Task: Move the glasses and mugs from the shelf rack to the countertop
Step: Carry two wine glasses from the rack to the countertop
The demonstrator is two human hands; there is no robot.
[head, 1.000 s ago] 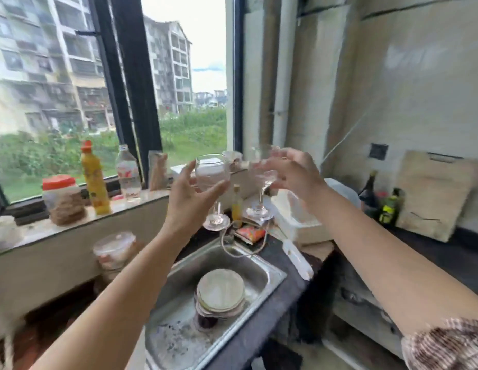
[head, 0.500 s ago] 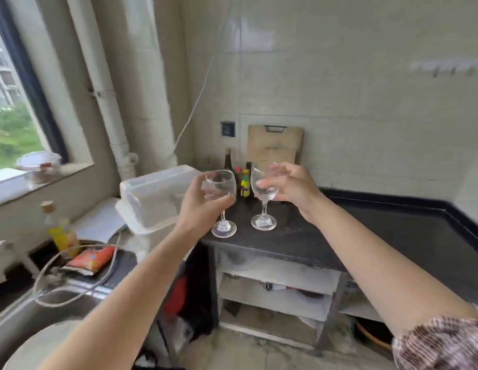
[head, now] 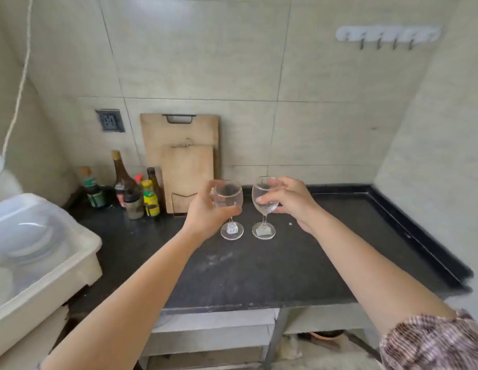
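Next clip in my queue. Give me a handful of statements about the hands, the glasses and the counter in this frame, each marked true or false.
1. The left hand grips the left wine glass by its bowl, and the right hand grips the right wine glass the same way. True.
2. Both glasses are upside down. False: they are upright, with their feet down over the countertop.
3. Two wooden cutting boards lean against the wall behind the glasses. True.
4. The bottles stand to the right of the glasses. False: they are clustered at the back left.
5. Mugs hang from the wall hooks. False: the hooks are bare.
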